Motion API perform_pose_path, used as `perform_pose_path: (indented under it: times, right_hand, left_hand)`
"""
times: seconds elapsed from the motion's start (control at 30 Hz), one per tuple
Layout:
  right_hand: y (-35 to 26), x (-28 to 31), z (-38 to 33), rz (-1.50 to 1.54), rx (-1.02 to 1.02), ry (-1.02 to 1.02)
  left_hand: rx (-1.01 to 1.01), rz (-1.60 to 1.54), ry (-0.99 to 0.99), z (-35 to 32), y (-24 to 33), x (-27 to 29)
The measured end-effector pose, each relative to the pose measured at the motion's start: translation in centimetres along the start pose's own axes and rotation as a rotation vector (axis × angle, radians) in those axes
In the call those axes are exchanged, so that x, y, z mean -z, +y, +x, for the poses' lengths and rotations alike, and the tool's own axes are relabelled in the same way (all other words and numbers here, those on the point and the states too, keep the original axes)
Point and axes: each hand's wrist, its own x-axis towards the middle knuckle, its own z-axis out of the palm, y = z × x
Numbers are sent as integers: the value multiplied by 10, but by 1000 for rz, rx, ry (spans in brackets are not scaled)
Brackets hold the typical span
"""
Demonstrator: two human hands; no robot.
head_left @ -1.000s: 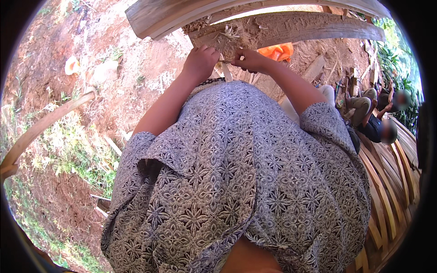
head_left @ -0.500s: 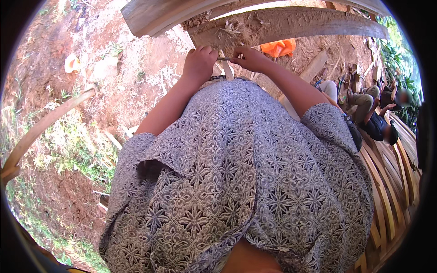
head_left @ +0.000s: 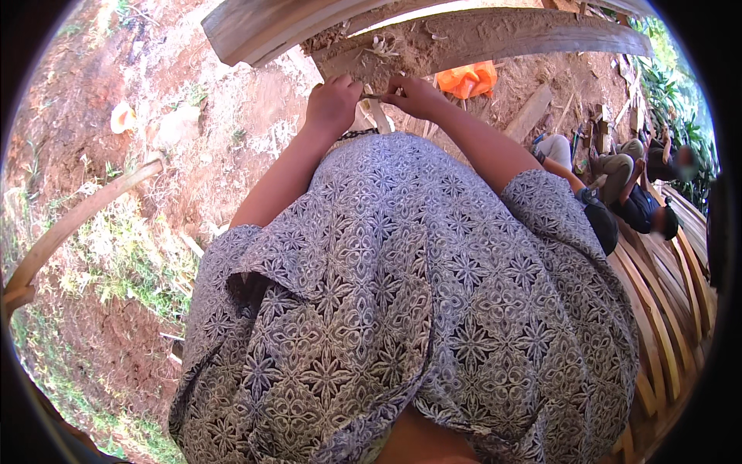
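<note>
A thin dark blade-like tool (head_left: 372, 97) spans the gap between my two hands, lying across a pale wooden strip (head_left: 379, 119). My left hand (head_left: 333, 105) is closed around the tool's left end. Its right end is pinched in the fingers of my right hand (head_left: 413, 98). The strip's lower end meets the front of my patterned shirt, where a dark chain (head_left: 357, 134) shows beside it. How the tool's edge touches the wood is too small to make out.
Thick wooden planks (head_left: 495, 36) lie just beyond my hands, with shavings (head_left: 382, 48) on one. An orange plastic bag (head_left: 468, 80) sits to their right. Other people (head_left: 638, 193) sit at the far right, by stacked wooden strips (head_left: 657, 325). A curved timber (head_left: 81, 220) stands at left.
The view has shifted slightly, and both hands with the tool appear a little further left and up. Their grip on the tool looks the same.
</note>
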Motion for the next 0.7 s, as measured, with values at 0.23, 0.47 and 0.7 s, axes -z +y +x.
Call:
perform_pose_path:
  times: [0.23,0.47,0.7]
  right_hand:
    - [-7,13,13,236,-173,-233]
    - [-8,15,-8,161,-24,-157]
    - [-14,-2,-2,35,-17,-38]
  left_hand:
    - [-81,71,56,4,-7,2]
    - [-74,28,14,-10,4,16]
    - [-57,9,32,-9,-10,4]
